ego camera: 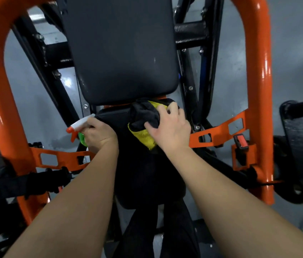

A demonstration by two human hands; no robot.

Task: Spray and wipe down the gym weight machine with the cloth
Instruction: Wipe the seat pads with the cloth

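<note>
Right hand (pixel 167 127) presses cloth (pixel 145 125) on seat edge (pixel 113 116).

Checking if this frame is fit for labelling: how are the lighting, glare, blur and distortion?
Head view: dim, even light; white glare streaks on the orange frame; the wide lens bows its tubes; the black plate at the picture's right edge is smeared; the seat sinks into shadow; the left hand gripping the spray bottle and the right hand gripping the cloth are fairly sharp.

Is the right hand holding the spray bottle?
No, the left hand grips the bottle, while the right hand holds the cloth.
</note>
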